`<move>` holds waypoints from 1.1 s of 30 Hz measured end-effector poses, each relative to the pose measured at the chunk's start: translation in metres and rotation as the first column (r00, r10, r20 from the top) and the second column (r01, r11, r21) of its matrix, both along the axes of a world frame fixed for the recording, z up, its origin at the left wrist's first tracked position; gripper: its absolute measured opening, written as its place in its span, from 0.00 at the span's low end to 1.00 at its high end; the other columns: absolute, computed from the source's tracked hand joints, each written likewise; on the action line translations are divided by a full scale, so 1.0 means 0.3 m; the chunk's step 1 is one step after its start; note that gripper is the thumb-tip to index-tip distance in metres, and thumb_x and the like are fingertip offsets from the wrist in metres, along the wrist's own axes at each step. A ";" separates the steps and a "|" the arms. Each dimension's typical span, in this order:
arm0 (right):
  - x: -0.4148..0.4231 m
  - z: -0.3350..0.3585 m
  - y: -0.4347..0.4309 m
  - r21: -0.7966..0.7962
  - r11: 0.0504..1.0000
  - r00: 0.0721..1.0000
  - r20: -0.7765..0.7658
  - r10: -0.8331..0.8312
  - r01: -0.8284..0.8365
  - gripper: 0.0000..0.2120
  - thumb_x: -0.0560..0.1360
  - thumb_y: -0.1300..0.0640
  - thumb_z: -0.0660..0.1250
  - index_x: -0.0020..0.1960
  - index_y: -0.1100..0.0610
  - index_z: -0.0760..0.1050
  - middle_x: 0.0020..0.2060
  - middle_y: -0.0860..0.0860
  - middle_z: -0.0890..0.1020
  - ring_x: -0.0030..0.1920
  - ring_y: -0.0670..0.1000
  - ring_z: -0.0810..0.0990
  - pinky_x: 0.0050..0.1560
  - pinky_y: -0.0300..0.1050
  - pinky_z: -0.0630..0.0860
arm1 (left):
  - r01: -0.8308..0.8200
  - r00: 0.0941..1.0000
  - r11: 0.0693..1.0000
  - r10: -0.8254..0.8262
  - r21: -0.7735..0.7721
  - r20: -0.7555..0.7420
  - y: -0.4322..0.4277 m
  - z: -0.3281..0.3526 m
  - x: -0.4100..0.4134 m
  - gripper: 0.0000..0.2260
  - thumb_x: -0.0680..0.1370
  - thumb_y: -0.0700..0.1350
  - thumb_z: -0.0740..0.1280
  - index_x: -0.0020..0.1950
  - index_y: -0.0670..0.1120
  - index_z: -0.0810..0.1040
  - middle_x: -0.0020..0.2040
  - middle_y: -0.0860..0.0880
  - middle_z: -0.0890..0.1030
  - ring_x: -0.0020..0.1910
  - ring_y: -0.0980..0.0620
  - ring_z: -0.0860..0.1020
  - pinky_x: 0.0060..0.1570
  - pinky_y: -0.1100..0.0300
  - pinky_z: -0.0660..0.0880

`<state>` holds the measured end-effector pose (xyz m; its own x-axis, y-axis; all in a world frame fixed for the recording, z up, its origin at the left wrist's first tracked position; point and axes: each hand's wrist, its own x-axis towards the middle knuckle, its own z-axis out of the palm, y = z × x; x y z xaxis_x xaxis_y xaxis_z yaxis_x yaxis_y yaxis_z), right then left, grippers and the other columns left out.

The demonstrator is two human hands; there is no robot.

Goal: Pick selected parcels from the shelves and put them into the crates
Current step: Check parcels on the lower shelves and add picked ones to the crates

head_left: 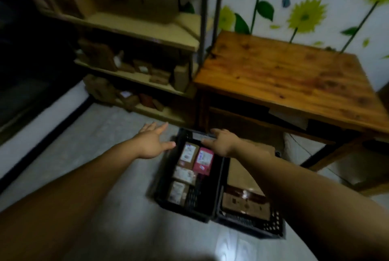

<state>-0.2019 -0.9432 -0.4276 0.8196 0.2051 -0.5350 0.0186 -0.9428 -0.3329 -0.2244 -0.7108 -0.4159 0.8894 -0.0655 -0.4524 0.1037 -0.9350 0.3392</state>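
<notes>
Two black crates stand side by side on the floor. The left crate holds a brown labelled parcel, a pink parcel and two more labelled parcels nearer me. The right crate holds larger brown boxes. My right hand is over the far end of the left crate, thumb and fingers around a flat grey parcel; blur hides the exact grip. My left hand hovers just left of that crate, fingers spread, holding nothing.
A shelf unit with several brown parcels on three levels stands behind the crates on the left. A wooden table stands to the right, over the right crate's far end. Pale floor lies to the left.
</notes>
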 end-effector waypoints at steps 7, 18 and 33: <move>0.210 0.237 0.317 0.068 0.995 0.988 0.141 0.056 -0.066 0.33 0.79 0.36 0.56 0.76 0.56 0.61 0.73 0.58 0.66 0.71 0.59 0.67 0.68 0.48 0.66 | -0.088 0.982 0.996 0.081 0.032 0.171 0.396 0.288 0.114 0.36 0.76 0.60 0.62 0.78 0.53 0.47 0.79 0.47 0.44 0.77 0.45 0.42 0.74 0.53 0.47; 0.710 0.307 0.776 0.212 0.977 0.990 0.143 -0.018 -0.013 0.25 0.79 0.40 0.60 0.71 0.53 0.68 0.65 0.55 0.74 0.62 0.54 0.74 0.60 0.46 0.70 | -0.188 0.960 0.981 0.171 0.057 0.224 0.893 0.427 0.532 0.36 0.76 0.60 0.62 0.78 0.53 0.47 0.78 0.46 0.45 0.77 0.44 0.42 0.74 0.50 0.47; 1.122 0.240 1.178 0.082 0.987 0.983 0.116 -0.144 0.135 0.17 0.81 0.47 0.59 0.65 0.53 0.71 0.62 0.53 0.73 0.57 0.51 0.72 0.57 0.44 0.69 | -0.051 0.987 0.999 0.050 0.005 0.154 1.418 0.329 1.147 0.36 0.76 0.60 0.63 0.78 0.54 0.47 0.79 0.47 0.45 0.77 0.44 0.43 0.75 0.49 0.47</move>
